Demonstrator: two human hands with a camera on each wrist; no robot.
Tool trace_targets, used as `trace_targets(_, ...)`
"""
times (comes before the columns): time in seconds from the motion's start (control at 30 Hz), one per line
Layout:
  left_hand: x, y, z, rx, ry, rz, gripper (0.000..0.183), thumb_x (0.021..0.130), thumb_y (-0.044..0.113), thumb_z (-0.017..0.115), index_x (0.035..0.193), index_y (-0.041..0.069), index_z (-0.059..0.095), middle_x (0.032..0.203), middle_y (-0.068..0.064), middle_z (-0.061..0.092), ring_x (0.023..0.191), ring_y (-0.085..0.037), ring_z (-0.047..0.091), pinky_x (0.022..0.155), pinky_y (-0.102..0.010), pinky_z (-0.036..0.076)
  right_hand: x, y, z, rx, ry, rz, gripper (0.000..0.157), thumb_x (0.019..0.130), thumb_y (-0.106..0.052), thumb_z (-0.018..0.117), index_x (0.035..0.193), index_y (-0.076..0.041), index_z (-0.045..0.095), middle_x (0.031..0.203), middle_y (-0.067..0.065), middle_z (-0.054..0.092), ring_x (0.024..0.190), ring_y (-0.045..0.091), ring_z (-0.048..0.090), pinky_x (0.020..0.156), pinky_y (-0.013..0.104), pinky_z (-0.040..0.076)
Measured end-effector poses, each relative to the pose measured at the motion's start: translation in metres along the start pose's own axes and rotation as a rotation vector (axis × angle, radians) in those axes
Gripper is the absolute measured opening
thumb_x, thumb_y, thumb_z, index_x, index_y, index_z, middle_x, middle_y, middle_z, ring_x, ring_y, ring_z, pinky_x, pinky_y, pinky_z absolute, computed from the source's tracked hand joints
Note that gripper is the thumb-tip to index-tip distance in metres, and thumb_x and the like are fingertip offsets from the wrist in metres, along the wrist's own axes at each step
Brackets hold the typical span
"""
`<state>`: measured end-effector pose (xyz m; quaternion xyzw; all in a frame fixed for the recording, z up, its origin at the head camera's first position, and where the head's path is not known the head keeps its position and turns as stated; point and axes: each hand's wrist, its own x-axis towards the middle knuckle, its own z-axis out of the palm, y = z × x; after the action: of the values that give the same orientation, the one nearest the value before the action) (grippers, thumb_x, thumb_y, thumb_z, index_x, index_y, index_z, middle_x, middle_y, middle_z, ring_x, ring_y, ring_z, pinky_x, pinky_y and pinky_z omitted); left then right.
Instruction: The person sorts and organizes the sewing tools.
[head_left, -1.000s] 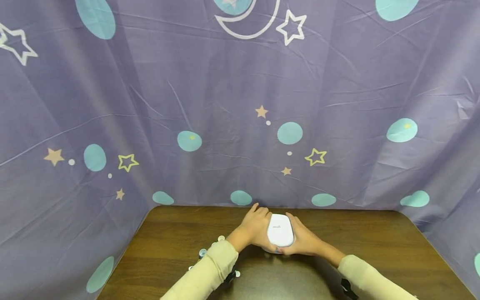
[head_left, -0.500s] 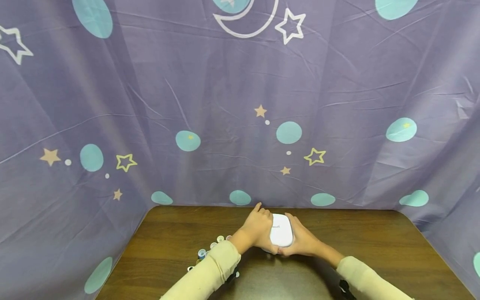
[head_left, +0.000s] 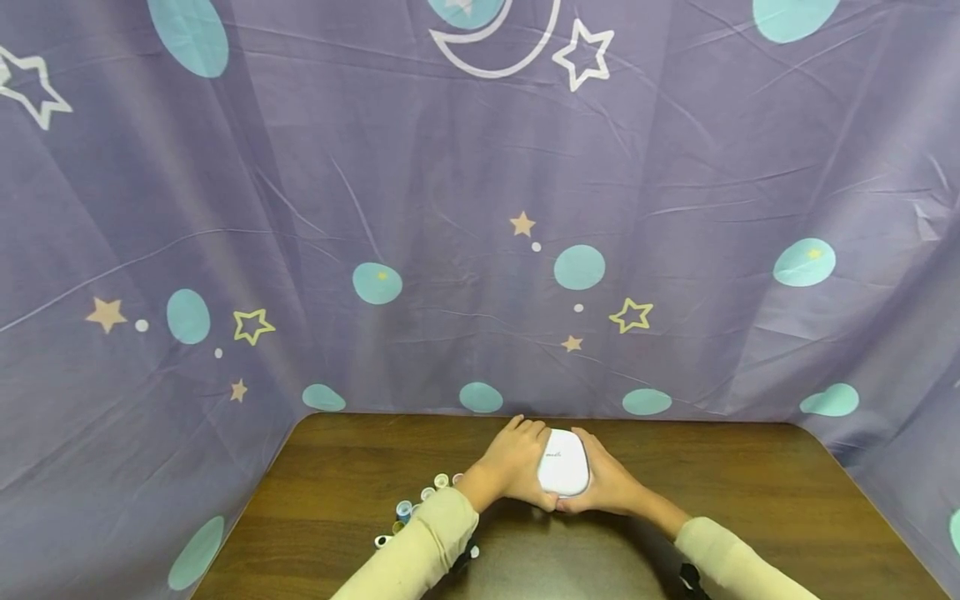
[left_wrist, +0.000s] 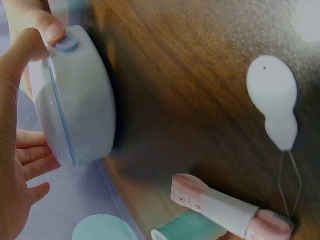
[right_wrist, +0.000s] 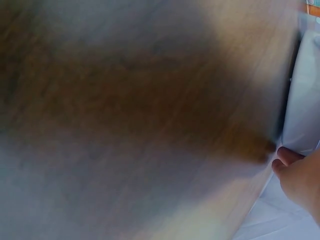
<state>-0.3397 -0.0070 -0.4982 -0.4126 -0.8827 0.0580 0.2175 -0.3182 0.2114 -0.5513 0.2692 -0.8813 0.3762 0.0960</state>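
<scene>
A white rounded sewing kit case (head_left: pixel 564 463) is held at the back of the table between both hands. My left hand (head_left: pixel 517 462) grips its left side, the fingers along the far edge and the thumb at the near edge. On the opposite side my right hand (head_left: pixel 609 479) grips it, fingers around the right edge. In the left wrist view the case (left_wrist: pixel 85 105) shows a blue seam and a blue button (left_wrist: pixel 66 44), with a thumb tip right at the button. The lid looks closed against the base.
Several thread spools (head_left: pixel 404 510) stand left of my left forearm. In the left wrist view a white needle threader (left_wrist: pixel 272 95), a rolled pink-and-white tape measure (left_wrist: pixel 220 206) and a teal spool (left_wrist: pixel 187 227) lie on the wooden table. A purple curtain (head_left: pixel 465 350) hangs behind.
Both hands keep their hold on the case with only slight shifts. The left hand's raised finger has lowered a little, and the view has shifted slightly.
</scene>
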Motion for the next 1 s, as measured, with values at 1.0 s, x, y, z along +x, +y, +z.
trace_targets(1.0,0.004,0.004,-0.005,0.086,-0.054,0.007,0.094,0.052,0.084,0.07,0.111,0.011,0.064,0.1,0.001,0.064,0.096,-0.017,0.065,0.103,-0.038,0.048,0.001,0.002,-0.008,-0.529,0.025,-0.146,0.123,0.06,-0.083,0.074,0.142,0.005,0.048,0.131,0.018,0.063,0.12,0.031,0.062,0.11,0.052,0.044)
